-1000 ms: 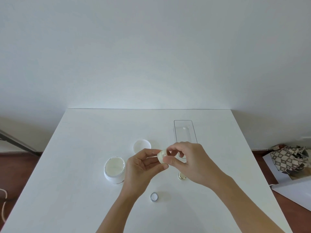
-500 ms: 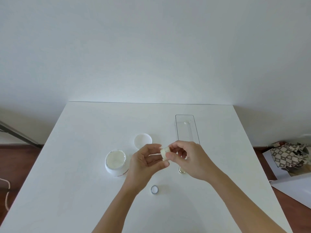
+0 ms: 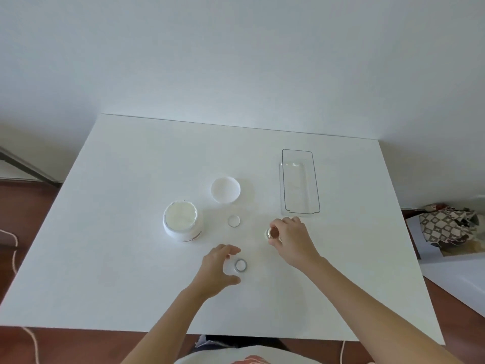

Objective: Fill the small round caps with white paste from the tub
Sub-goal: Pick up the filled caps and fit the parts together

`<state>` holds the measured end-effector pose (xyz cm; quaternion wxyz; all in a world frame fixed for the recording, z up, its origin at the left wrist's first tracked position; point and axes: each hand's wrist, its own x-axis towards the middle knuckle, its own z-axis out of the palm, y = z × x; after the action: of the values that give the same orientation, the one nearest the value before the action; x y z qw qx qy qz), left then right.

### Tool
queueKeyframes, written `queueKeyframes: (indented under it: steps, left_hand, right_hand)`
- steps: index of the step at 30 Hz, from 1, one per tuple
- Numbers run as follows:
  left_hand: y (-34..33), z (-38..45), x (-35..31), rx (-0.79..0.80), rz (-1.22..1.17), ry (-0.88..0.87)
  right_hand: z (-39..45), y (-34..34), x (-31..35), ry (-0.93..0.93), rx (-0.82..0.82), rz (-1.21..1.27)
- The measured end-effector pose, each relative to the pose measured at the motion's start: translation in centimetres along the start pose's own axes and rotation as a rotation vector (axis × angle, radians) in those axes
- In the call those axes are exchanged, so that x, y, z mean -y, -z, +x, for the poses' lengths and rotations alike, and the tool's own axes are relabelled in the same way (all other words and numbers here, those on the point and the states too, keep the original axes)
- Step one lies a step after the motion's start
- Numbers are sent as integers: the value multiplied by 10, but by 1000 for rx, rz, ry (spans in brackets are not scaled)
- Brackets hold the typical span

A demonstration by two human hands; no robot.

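The open tub [image 3: 181,222] of white paste stands left of centre on the white table [image 3: 118,258]. A small round cap [image 3: 233,221] lies just right of the tub. A second, silver-rimmed cap [image 3: 240,265] lies nearer me, between the curved thumb and fingers of my left hand [image 3: 216,270], which is open and does not touch it. My right hand [image 3: 292,241] pinches a small clear round cap [image 3: 270,233] that rests on the table.
The tub's white lid [image 3: 225,189] lies upturned behind the caps. A clear oblong tray [image 3: 299,206] stands at the back right. On the floor to the right lie a patterned cloth [image 3: 446,224] and white boards.
My hands have come apart. The small cap they held together now lies beside the tub. My left hand dropped toward the silver-rimmed cap, and my right hand took hold of the clear cap.
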<state>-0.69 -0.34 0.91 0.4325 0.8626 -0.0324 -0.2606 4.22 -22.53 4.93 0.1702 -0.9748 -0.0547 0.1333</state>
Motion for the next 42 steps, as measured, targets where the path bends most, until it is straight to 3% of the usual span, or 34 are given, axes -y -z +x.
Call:
queueKeyframes:
  steps: [7,16,22,27,32,35,39,42]
  left_hand:
    - [-15,6,6,-74,113,-35]
    - [-21,7,9,-190,71,-66]
    - [-4,0,5,-257,-200,23]
    - [10,-10,-3,-266,-379,138]
    - [19,-18,-13,-271,-596,171]
    - [26,-21,-21,-282,-677,151]
    - [38,-25,-37,-283,-743,104]
    - [47,-26,-53,-282,-774,41]
  right_hand:
    - [6,-22,-3,-1,12,-152]
    - [13,-22,3,-39,-14,-164]
    - [47,-20,41,111,63,116]
    - [68,-34,62,181,197,64]
    - [66,-38,59,228,199,9]
    - [58,-26,54,111,134,206]
    - [35,7,50,-184,-39,662]
    - [19,35,51,-344,-38,986]
